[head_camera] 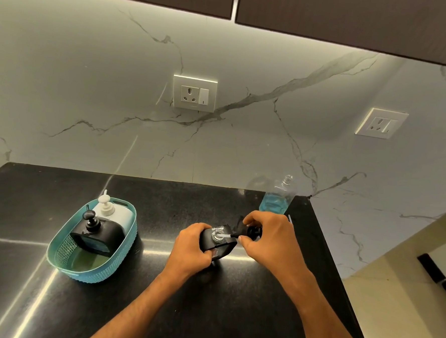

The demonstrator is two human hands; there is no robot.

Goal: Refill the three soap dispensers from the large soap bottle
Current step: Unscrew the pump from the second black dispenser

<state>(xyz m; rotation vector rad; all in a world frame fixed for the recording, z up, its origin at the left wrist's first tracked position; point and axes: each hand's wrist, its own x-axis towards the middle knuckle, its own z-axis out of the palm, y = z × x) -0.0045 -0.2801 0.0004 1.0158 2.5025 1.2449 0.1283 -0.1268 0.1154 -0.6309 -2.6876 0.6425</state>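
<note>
On the black counter my left hand (195, 243) grips a black soap dispenser (218, 243) whose round neck is uncovered. My right hand (270, 237) holds its black pump head (253, 232) just right of the neck, with the white tube tilted into the opening. A clear large soap bottle (277, 195) with blue liquid in its lower part and no cap stands behind my right hand, near the wall. A teal basket (90, 268) at the left holds a second black dispenser (96, 233) and a white dispenser (114, 213), both with pumps on.
The black countertop (208, 311) ends at a right edge close to my right arm. A marble wall with two power sockets (194, 92) rises behind it. Dark cabinets (356, 23) hang overhead.
</note>
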